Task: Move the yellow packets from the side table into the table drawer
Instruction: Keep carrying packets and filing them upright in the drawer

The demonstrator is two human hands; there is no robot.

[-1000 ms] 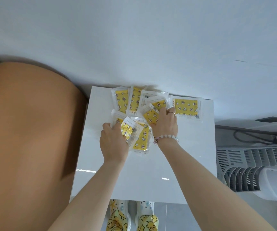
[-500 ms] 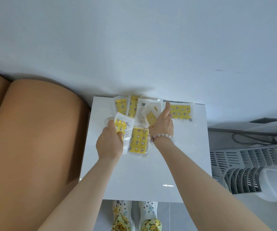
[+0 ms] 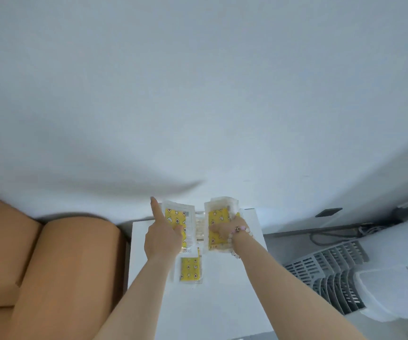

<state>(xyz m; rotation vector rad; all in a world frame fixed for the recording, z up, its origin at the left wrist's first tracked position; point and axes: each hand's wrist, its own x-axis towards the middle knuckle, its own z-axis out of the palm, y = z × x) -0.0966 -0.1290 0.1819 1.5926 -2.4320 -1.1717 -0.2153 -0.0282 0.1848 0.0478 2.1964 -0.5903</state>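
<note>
Over the white desk (image 3: pixel 222 303), both my hands grip yellow plastic packets.
Left hand (image 3: pixel 162 238) and right hand (image 3: pixel 230 227) fingers pinch stacks; I'd square them, then collect the fallen packet (image 3: pixel 191 269).

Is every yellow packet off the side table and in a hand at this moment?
No: one yellow packet lies flat on the white side table, below the stacks held by the left hand and right hand.
</note>
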